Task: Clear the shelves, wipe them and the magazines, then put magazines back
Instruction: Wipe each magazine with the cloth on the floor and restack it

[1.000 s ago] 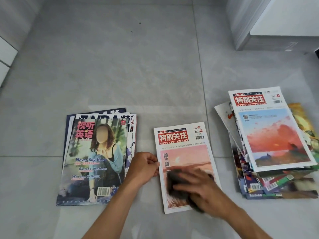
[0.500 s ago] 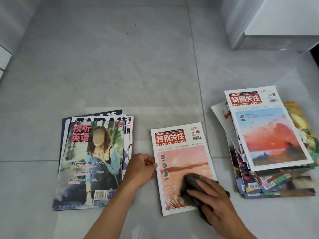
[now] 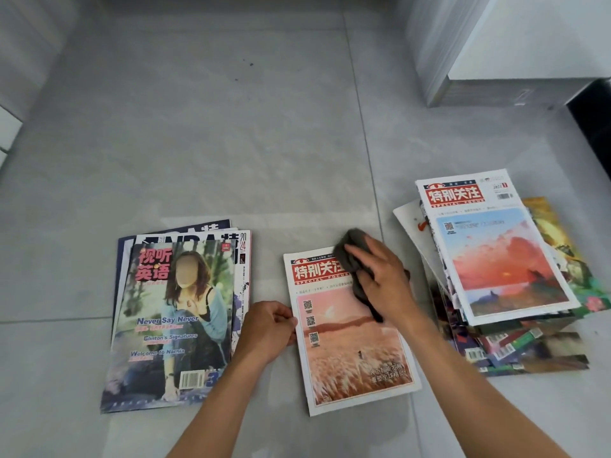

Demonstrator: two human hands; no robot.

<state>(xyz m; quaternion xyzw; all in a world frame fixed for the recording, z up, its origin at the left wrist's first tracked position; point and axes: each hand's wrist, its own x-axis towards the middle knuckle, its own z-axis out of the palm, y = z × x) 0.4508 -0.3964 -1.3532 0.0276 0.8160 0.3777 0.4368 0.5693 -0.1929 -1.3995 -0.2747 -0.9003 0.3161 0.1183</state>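
The right hand (image 3: 380, 276) lies with fingers spread flat, pressing one dark grey cloth (image 3: 355, 259) onto the top right corner of the middle magazine (image 3: 350, 342). The left hand (image 3: 267, 328), fingers curled, pinches that magazine's left edge. This single magazine lies flat on the grey tiled floor (image 3: 231, 143), between two piles. Left of it, just beside the left hand, is a small pile (image 3: 175, 319) showing three covers. Right of it is a taller, untidy stack (image 3: 502, 276) of many magazines; their number cannot be told.
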